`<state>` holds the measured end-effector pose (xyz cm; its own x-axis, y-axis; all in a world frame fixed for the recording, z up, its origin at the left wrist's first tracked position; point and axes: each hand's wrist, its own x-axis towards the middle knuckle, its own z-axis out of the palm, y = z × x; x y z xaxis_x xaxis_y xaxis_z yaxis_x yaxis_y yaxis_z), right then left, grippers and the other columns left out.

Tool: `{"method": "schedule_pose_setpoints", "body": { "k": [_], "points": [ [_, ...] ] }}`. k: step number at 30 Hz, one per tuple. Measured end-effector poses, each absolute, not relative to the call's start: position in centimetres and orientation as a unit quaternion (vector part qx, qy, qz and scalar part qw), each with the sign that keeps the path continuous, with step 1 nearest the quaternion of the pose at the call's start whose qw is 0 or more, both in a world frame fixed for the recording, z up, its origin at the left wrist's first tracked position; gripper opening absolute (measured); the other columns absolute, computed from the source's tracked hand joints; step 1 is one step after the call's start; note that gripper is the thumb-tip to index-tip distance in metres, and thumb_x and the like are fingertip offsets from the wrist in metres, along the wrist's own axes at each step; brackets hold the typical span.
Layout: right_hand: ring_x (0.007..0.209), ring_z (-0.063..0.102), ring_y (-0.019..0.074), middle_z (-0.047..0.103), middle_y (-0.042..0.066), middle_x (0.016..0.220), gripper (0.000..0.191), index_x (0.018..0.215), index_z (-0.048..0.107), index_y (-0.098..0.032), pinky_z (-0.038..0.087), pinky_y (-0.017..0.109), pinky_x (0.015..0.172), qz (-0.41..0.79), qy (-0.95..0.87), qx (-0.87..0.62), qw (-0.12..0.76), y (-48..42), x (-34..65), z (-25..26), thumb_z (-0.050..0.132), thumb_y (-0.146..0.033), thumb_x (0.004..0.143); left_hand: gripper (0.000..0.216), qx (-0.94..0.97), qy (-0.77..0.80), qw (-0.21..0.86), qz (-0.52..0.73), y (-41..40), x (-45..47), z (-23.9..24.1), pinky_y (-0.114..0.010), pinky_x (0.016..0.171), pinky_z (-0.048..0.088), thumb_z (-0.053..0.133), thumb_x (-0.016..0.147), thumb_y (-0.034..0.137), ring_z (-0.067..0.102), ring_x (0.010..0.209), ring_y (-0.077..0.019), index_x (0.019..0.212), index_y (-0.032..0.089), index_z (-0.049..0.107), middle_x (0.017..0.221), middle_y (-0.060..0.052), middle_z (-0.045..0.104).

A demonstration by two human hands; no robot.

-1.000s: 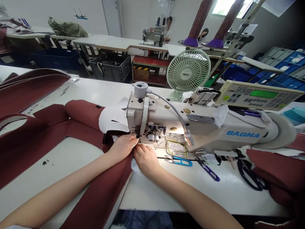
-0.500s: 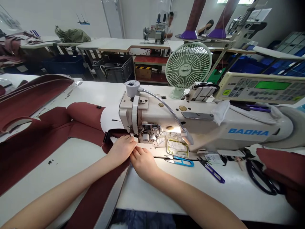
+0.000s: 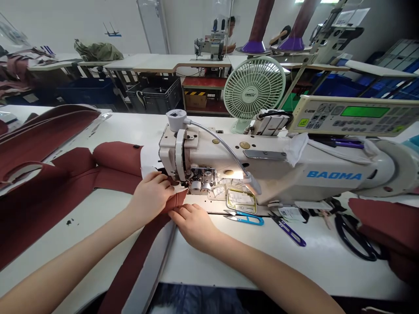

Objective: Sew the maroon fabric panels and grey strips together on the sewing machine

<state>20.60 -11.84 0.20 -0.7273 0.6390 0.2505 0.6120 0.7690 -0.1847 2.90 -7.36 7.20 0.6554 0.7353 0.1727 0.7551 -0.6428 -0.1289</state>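
A strip of maroon fabric with a pale backing (image 3: 131,270) runs from the table's front edge up to the head of a white sewing machine (image 3: 212,150). My left hand (image 3: 151,197) is closed on the fabric left of the presser area, its fingers bent and its thumb hidden. At the fabric's right edge, my right hand (image 3: 194,226) pinches it, fingertips curled over the border. Between the two hands, a short stretch with a seam line shows under the machine lamp (image 3: 253,183). The needle itself cannot be made out.
Right of my hands lie blue thread snips (image 3: 247,219), a small tin (image 3: 241,200), purple snips (image 3: 290,231) and black-handled scissors (image 3: 355,240). More maroon pieces (image 3: 114,159) spread leftward. Behind the machine stand a green fan (image 3: 253,89) and a control panel (image 3: 353,115). A person (image 3: 231,37) is in the background.
My left hand has moved left and slightly up, away from my right hand, uncovering the seamed fabric between them. My right hand has shifted a little left. The whole view has shifted slightly.
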Motion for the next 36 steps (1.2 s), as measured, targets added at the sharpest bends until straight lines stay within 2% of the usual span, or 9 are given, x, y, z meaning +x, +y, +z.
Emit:
{"method": "schedule_pose_setpoints", "body": {
  "k": [3,5,7,9,13,23,29,34,36],
  "points": [
    [0.087,0.057,0.0202,0.065,0.006,0.096,0.016,0.103,0.059,-0.018,0.042,0.033,0.070,0.067,-0.941,-0.314,0.109,-11.9,20.9,0.9,0.052,-0.015,0.088,0.015,-0.915,-0.402,-0.005,0.032,-7.7,3.1,6.6,-0.035,0.074,0.038,0.051,0.080,0.007,0.058,0.070,-0.0195,0.070,0.018,0.058,0.068,-0.002,0.063],
    [0.089,0.057,0.0200,0.064,0.006,0.097,0.012,0.098,0.058,-0.017,0.043,0.032,0.072,0.071,-0.947,-0.300,0.090,-11.7,21.2,1.1,0.052,-0.015,0.088,0.012,-0.897,-0.433,-0.068,0.056,-7.8,3.4,5.9,-0.032,0.065,0.036,0.053,0.078,0.011,0.058,0.065,-0.0189,0.084,0.019,0.059,0.070,0.000,0.064],
    [0.092,0.057,0.0198,0.064,0.007,0.099,0.012,0.097,0.058,-0.017,0.043,0.032,0.072,0.065,-0.951,-0.288,0.087,-11.6,21.5,1.0,0.051,-0.013,0.088,0.023,-0.874,-0.472,-0.107,0.044,-7.9,3.6,5.3,-0.029,0.060,0.034,0.054,0.082,0.020,0.060,0.068,-0.0195,0.105,0.020,0.057,0.074,0.000,0.065],
    [0.095,0.057,0.0198,0.064,0.007,0.100,0.011,0.094,0.057,-0.017,0.043,0.031,0.072,0.056,-0.953,-0.285,0.090,-11.6,21.8,0.9,0.049,-0.011,0.088,0.024,-0.864,-0.489,-0.118,0.031,-8.1,3.7,4.9,-0.028,0.058,0.033,0.048,0.090,0.026,0.061,0.070,-0.0185,0.112,0.024,0.055,0.080,0.001,0.065],
    [0.101,0.058,0.0199,0.065,0.010,0.105,0.010,0.092,0.057,-0.017,0.043,0.030,0.071,0.051,-0.953,-0.289,0.082,-11.6,22.2,0.9,0.048,-0.011,0.090,0.024,-0.866,-0.491,-0.084,0.040,-8.0,3.9,4.5,-0.028,0.057,0.033,0.038,0.094,0.018,0.060,0.068,-0.0146,0.105,0.024,0.059,0.091,-0.001,0.062],
    [0.096,0.062,0.0186,0.068,0.009,0.103,0.010,0.092,0.058,-0.017,0.043,0.030,0.072,0.065,-0.945,-0.311,0.077,-9.9,23.4,1.7,0.049,-0.013,0.090,0.012,-0.898,-0.439,0.018,0.022,-6.7,3.9,3.8,-0.031,0.062,0.036,0.049,0.094,0.020,0.058,0.076,-0.0174,0.092,0.022,0.061,0.085,-0.002,0.059],
    [0.100,0.062,0.0198,0.069,0.008,0.105,0.012,0.095,0.060,-0.017,0.044,0.030,0.078,0.061,-0.936,-0.328,0.110,-9.1,23.5,1.1,0.052,-0.011,0.089,0.016,-0.901,-0.431,0.046,-0.018,-6.3,4.3,2.6,-0.032,0.067,0.036,0.049,0.095,0.020,0.057,0.075,-0.0185,0.087,0.019,0.063,0.082,-0.004,0.061],
    [0.111,0.056,0.0197,0.068,0.007,0.111,0.018,0.101,0.063,-0.019,0.044,0.032,0.089,0.107,-0.932,-0.314,0.143,-9.1,24.6,1.7,0.052,-0.011,0.089,0.017,-0.933,-0.349,0.079,-0.042,-5.1,0.8,5.2,-0.035,0.079,0.036,0.048,0.095,0.016,0.057,0.090,-0.0209,0.099,0.020,0.063,0.091,-0.004,0.064],
    [0.113,0.054,0.0191,0.067,0.007,0.114,0.023,0.106,0.064,-0.021,0.043,0.033,0.092,0.143,-0.931,-0.302,0.150,-9.3,25.2,2.6,0.053,-0.011,0.089,0.018,-0.928,-0.358,0.099,-0.028,-5.6,-0.3,6.8,-0.036,0.078,0.035,0.050,0.090,0.009,0.057,0.088,-0.0218,0.097,0.019,0.063,0.089,-0.005,0.064]
  ]
}}
